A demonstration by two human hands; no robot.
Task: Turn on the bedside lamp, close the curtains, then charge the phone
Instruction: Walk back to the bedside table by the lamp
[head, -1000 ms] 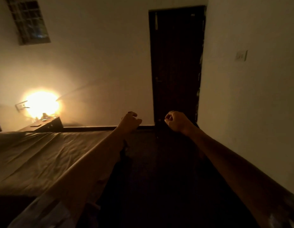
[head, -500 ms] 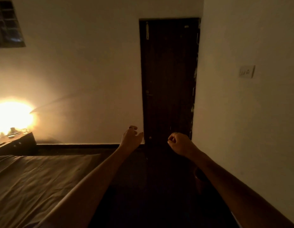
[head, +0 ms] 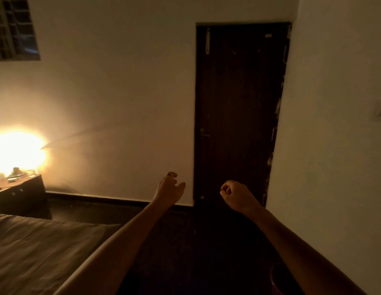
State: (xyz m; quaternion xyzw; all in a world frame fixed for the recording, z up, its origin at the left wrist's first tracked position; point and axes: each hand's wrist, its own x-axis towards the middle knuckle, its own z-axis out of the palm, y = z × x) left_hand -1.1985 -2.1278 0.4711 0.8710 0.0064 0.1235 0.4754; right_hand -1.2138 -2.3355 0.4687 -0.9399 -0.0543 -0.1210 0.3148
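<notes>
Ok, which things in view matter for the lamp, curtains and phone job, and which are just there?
Job:
lit bedside lamp
bedside table
window; no curtains or phone visible
left hand and right hand, both empty

Just there:
door
bed
wall switch

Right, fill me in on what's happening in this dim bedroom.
A person stands beside the brown-sheeted bed, both bare arms stretched forward toward the dark wooden door. Neither hand holds anything: the left hand is loosely curled, the right hand is closed in a fist. The glowing bedside lamp is already on, above the dark wooden nightstand. No curtains or phone can be made out.
</notes>
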